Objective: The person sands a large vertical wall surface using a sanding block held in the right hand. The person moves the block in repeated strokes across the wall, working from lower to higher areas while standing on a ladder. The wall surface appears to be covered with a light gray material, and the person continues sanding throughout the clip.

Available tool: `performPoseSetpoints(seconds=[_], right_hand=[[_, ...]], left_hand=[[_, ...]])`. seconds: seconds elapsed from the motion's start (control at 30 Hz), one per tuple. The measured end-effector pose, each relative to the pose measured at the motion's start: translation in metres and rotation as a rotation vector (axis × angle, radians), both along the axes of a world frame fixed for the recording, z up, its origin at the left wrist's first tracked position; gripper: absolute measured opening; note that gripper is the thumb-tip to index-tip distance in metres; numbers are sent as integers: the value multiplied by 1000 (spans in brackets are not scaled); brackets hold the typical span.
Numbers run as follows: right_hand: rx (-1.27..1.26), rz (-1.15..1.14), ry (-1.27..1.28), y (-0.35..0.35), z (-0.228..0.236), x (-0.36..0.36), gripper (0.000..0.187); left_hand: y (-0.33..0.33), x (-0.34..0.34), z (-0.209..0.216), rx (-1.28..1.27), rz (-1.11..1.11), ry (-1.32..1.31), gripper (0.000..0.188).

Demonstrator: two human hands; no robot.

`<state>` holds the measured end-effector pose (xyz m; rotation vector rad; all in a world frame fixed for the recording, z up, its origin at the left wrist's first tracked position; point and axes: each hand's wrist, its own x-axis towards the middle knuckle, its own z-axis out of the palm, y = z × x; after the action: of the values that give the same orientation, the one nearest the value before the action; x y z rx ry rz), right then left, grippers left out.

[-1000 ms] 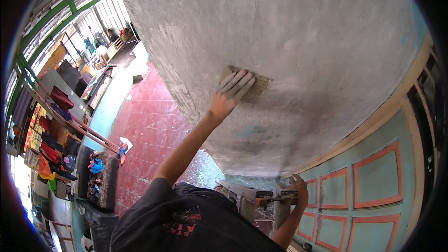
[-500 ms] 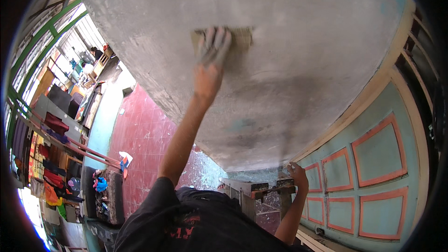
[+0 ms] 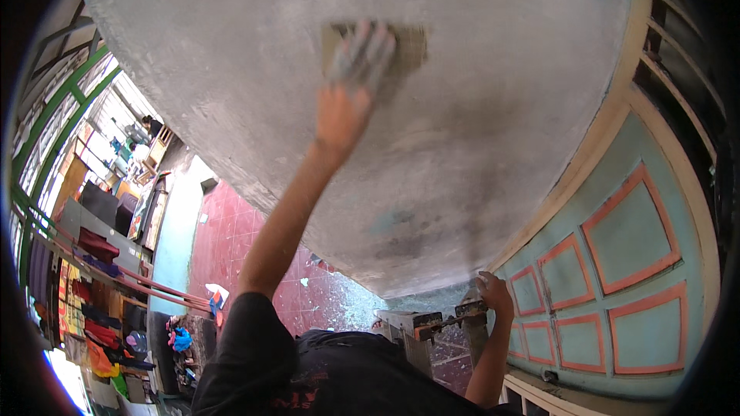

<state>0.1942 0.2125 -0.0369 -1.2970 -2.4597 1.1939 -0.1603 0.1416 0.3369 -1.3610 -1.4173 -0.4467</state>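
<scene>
Tan pad [image 3: 412, 50] is lying against the grey wall [image 3: 270, 108], up ahead of you, and your left hand [image 3: 351, 88] is holding it there, its motion-blurred fingers laid over the face, slightly apart. Light, even pressure across the whole pad is likely serving you best, with no corner digging in. Your right hand [image 3: 495, 294] is curling at the top of the ladder [image 3: 420, 320]; whether it is gripping or merely touching, I am not managing to tell.
</scene>
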Motion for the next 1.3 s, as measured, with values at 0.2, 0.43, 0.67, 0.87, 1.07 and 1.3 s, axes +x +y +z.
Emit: performPoseSetpoints(seconds=[0.2, 0.43, 0.67, 0.87, 1.07, 1.3], right_hand=[[17, -22, 4, 0, -8, 2, 50], [62, -18, 4, -2, -4, 4, 48], [62, -34, 45, -3, -10, 4, 46], [74, -30, 39, -3, -11, 6, 47], [59, -53, 26, -6, -7, 6, 47], [56, -53, 26, -7, -4, 4, 48]], left_hand=[[4, 6, -97, -187, -24, -4, 53], [4, 21, -92, -206, -37, -131, 63], [12, 35, -85, -203, -53, -241, 67], [8, 25, -95, -202, -86, -228, 67], [0, 31, -93, -220, -60, -294, 68], [5, 37, -87, -184, -10, -325, 69]])
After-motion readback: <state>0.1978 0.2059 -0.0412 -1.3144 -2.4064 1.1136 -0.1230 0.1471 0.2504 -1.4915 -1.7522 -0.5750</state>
